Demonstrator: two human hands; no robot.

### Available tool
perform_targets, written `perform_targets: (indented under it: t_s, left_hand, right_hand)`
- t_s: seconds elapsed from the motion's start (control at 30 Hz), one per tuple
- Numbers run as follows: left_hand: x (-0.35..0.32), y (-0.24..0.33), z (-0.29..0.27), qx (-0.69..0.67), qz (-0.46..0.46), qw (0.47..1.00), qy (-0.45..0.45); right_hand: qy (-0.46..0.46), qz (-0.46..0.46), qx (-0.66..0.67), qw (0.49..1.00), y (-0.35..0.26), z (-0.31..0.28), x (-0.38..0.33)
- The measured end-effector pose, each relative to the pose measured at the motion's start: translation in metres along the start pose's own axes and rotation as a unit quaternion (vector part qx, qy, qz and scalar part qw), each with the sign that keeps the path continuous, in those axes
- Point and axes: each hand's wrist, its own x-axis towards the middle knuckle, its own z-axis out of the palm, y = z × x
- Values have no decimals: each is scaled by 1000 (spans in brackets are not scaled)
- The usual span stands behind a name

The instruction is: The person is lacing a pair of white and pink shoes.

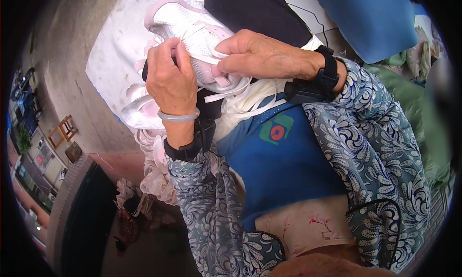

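A white and pink sneaker [174, 16] lies in front of me at the top of the view. My left hand [171, 79] is closed at its left side, thumb and finger pinched on a white shoelace [204, 58] over the laced front. From the right, my right hand [257, 55] reaches across the shoe, its thumb and fingers pinching the same lace near the middle. Just below, a bundle of loose white laces [245, 103] spreads over my lap. My palms and the tips of some fingers are hidden.
A white sheet-covered surface [108, 60] lies under the shoe, with more pale shoes [139, 111] at its left. Beside them hang whitish plastic bags [161, 180]. A black cloth-like piece [260, 12] lies behind, a blue sheet [368, 22] at far right. A wooden stool [62, 131] stands at left.
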Motion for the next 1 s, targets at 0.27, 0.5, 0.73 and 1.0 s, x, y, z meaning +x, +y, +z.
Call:
perform_targets:
  t_s: [0.27, 0.5, 0.73, 1.0]
  left_hand:
    - [13, -28, -16, -356, -278, 868, -207]
    - [5, -20, -15, -485, -372, 767, -193]
    - [-17, -8, 2, -403, -259, 878, -8]
    - [-23, 10, -34, -552, -358, 716, -233]
  right_hand:
    - [5, -1, 4, 1000, 5, 1, 0]
    - [60, 69, 87, 992, -27, -11, -20]
    - [-3, -114, -154, 981, -32, -16, -22]
    - [-38, -245, -420, 873, -12, 72, -13]
